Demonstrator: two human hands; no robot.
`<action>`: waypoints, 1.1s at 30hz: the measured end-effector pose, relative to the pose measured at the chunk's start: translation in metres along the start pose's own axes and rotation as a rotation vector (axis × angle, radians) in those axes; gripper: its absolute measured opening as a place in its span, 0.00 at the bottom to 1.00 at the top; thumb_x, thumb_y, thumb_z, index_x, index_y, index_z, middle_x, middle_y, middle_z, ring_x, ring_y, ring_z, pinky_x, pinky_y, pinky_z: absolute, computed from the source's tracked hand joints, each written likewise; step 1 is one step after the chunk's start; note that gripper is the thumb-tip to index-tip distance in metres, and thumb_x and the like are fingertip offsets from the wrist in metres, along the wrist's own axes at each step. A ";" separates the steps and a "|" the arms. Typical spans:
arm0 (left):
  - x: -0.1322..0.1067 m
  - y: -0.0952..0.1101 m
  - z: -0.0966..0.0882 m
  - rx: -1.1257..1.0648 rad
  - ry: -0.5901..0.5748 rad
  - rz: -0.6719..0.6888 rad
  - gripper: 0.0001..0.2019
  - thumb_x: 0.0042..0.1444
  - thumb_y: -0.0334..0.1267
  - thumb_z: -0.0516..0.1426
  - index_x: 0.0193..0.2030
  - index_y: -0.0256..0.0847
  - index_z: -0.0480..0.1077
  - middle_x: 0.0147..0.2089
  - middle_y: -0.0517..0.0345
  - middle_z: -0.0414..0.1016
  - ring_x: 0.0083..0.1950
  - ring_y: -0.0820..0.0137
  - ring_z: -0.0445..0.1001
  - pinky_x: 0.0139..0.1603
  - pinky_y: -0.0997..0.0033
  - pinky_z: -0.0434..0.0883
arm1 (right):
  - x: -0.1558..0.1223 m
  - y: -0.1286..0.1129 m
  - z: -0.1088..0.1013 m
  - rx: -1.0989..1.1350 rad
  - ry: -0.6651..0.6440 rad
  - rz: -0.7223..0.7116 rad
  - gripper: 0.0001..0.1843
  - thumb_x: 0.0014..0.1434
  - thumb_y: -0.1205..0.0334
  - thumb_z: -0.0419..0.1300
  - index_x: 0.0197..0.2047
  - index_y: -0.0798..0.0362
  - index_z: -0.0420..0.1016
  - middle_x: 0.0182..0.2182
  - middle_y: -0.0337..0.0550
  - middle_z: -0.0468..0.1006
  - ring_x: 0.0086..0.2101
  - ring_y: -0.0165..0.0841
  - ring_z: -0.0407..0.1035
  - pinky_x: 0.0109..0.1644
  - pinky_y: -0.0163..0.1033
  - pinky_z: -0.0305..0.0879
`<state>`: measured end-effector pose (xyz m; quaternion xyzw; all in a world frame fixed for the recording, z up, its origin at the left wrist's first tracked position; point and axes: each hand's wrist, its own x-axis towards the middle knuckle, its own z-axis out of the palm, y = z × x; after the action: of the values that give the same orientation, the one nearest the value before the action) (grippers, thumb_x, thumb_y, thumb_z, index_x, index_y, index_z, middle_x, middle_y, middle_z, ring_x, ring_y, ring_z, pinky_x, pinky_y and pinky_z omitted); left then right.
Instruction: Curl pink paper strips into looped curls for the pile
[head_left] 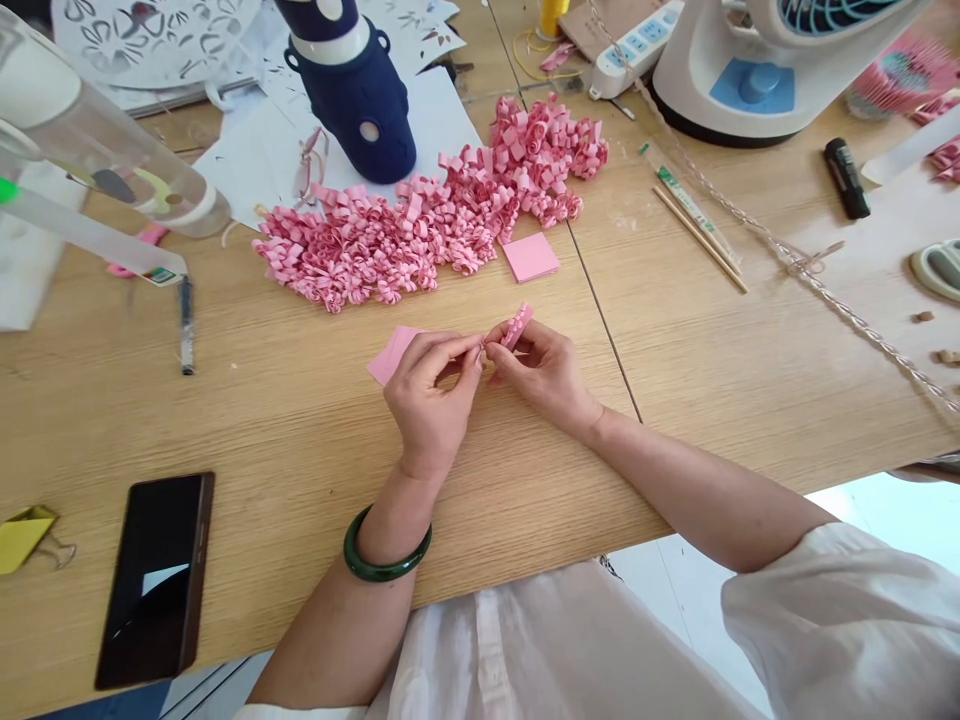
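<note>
Right now our fingers (471, 352) on both sides are pinched shut on one small pink paper piece (517, 325). The left hand (427, 400) grips its near end between thumb and forefinger. The right hand (544, 375) holds the curled, fringed end, which sticks up past the fingertips. The piece sits just above the bench (300, 440), at its middle.

We judge the step to be the curling of a single piece, partway through. Whether a thin tool lies between the fingertips we cannot tell, as that spot is too small to read. A further turn would call for a firm, even pinch from the left and a light roll from the right, so the fringe is not crushed.

A flat pink sheet (388, 357) lies just under the left hand. Beyond it, a stack of pink squares (531, 257) sits just beside a broad heap of curls (420, 230). Further out on the pale wood are a dark phone (157, 575), a pen (185, 325), a blue bottle (352, 90), chopsticks (697, 235), a power strip (637, 45) and a white fan (757, 70).
</note>
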<state>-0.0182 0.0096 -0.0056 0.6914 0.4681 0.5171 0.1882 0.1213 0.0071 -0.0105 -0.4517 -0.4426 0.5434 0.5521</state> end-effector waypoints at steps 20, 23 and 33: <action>-0.001 0.002 0.001 0.056 -0.012 0.059 0.07 0.62 0.29 0.63 0.42 0.41 0.82 0.40 0.55 0.81 0.42 0.71 0.80 0.43 0.75 0.79 | 0.001 0.001 -0.001 -0.040 0.021 -0.008 0.11 0.56 0.56 0.67 0.35 0.53 0.73 0.29 0.35 0.75 0.28 0.25 0.69 0.33 0.33 0.74; -0.001 0.002 0.002 -0.027 -0.020 -0.016 0.07 0.62 0.29 0.63 0.43 0.42 0.82 0.41 0.56 0.81 0.43 0.72 0.80 0.40 0.77 0.79 | 0.001 0.003 -0.001 -0.085 0.014 -0.055 0.07 0.58 0.58 0.64 0.36 0.53 0.73 0.32 0.37 0.76 0.31 0.26 0.71 0.35 0.33 0.74; -0.001 0.001 0.003 -0.035 -0.015 -0.075 0.08 0.59 0.27 0.64 0.41 0.43 0.83 0.39 0.57 0.81 0.39 0.74 0.79 0.39 0.78 0.78 | 0.000 0.001 -0.004 -0.337 0.002 -0.174 0.03 0.62 0.63 0.58 0.36 0.51 0.72 0.33 0.39 0.73 0.33 0.27 0.68 0.37 0.34 0.73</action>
<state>-0.0150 0.0089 -0.0069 0.6739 0.4830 0.5127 0.2231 0.1254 0.0067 -0.0127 -0.4984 -0.5642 0.4112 0.5140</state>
